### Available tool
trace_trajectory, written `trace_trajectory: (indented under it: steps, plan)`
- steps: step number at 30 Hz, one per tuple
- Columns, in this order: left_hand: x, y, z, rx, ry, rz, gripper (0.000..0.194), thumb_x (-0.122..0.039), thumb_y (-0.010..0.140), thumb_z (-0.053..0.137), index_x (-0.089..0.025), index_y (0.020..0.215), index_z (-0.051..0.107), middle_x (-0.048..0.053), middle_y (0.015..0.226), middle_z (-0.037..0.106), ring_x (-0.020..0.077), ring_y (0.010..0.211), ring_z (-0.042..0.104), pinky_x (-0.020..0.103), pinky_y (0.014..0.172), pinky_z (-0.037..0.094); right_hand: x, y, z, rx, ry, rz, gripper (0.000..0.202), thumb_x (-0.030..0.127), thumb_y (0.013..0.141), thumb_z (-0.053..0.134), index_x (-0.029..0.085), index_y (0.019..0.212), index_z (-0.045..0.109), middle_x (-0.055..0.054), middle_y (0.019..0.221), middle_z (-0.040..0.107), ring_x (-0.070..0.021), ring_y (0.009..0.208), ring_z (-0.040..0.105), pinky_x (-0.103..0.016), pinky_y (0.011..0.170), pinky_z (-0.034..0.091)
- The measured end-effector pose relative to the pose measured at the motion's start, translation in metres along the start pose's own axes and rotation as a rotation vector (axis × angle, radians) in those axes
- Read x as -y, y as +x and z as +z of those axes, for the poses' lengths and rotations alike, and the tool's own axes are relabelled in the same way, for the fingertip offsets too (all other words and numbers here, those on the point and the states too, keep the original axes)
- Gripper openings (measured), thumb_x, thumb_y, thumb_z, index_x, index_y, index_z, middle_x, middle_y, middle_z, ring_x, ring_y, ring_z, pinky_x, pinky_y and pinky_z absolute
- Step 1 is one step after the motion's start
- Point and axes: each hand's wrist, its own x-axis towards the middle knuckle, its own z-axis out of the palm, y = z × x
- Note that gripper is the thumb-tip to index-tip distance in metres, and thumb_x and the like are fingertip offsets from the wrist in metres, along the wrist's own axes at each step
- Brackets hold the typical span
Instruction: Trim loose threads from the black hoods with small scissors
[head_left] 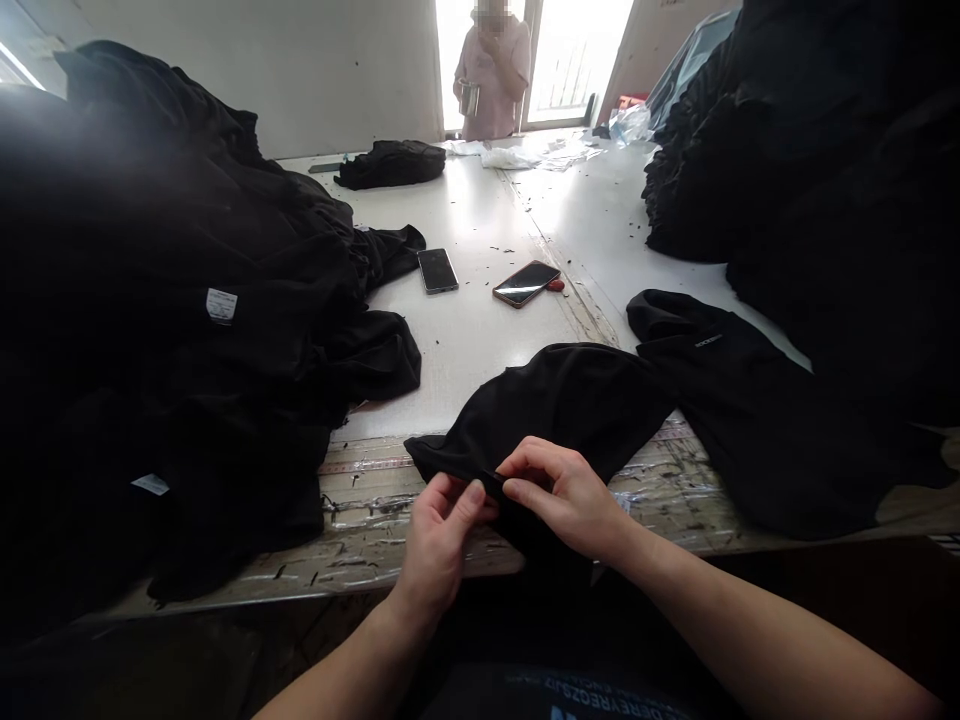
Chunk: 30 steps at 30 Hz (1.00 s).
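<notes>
A black garment [562, 400] lies across the near edge of the table, one part of it stretching right toward a small light logo. My left hand [442, 530] pinches the garment's edge between thumb and fingers. Just to the right, my right hand [562, 490] grips the same edge with thumb and forefinger, the fingertips of both hands close together. What lies under the fingers, a seam or a small item, is too small to tell.
Large piles of black clothing rise at the left [225, 400] and the right [825, 200]. Two phones [437, 271] [526, 284] lie mid-table beside a small red object [556, 286]. Farther back are a folded black bundle [394, 163], clear plastic [540, 155] and a standing person [495, 80] holding a metal cup.
</notes>
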Motion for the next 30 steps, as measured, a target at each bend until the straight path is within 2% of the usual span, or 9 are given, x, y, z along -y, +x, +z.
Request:
trace_trajectory:
  steps: [5,10,16,22,30]
  plan:
    - [-0.01,0.006,-0.003,-0.086,-0.069,0.05,0.022,-0.029,0.076,0.073,-0.013,0.091,0.068,0.005,0.088,0.069,0.0132,0.075,0.063,0.024,0.067,0.054,0.001,-0.002,0.003,-0.001,-0.037,-0.076,0.011,0.009,0.078,0.061,0.016,0.083,0.067,-0.002,0.078,0.06,-0.013,0.069,0.057,-0.025,0.061,0.046]
    - [-0.012,0.003,0.0,-0.076,-0.123,0.03,0.024,-0.03,0.075,0.073,-0.012,0.09,0.069,0.007,0.088,0.07,0.0154,0.076,0.065,0.027,0.069,0.055,-0.001,-0.001,0.005,-0.031,-0.087,-0.161,0.015,0.013,0.078,0.063,0.018,0.091,0.066,-0.004,0.084,0.059,-0.0142,0.072,0.057,-0.026,0.061,0.049]
    - [-0.014,-0.002,0.002,-0.068,-0.137,-0.005,0.02,-0.028,0.075,0.073,-0.012,0.089,0.071,0.007,0.092,0.072,0.0161,0.08,0.066,0.027,0.072,0.055,0.001,0.001,0.005,-0.048,-0.164,-0.244,0.016,0.013,0.078,0.062,0.018,0.093,0.064,-0.005,0.088,0.058,-0.013,0.069,0.056,-0.025,0.057,0.048]
    - [-0.012,-0.003,0.002,-0.06,-0.143,-0.006,0.018,-0.026,0.076,0.073,-0.013,0.088,0.072,0.005,0.088,0.072,0.0136,0.075,0.065,0.025,0.07,0.055,0.008,0.003,0.005,-0.019,-0.207,-0.246,0.014,0.012,0.078,0.061,0.018,0.091,0.065,-0.005,0.086,0.058,-0.0132,0.068,0.055,-0.026,0.059,0.047]
    - [-0.009,-0.006,0.003,-0.045,-0.111,-0.013,0.018,-0.026,0.078,0.07,-0.013,0.09,0.071,0.006,0.089,0.072,0.0157,0.078,0.067,0.027,0.072,0.056,0.008,0.004,0.003,-0.027,-0.188,-0.212,0.01,0.012,0.079,0.061,0.017,0.086,0.065,-0.004,0.081,0.058,-0.0132,0.069,0.055,-0.025,0.06,0.047]
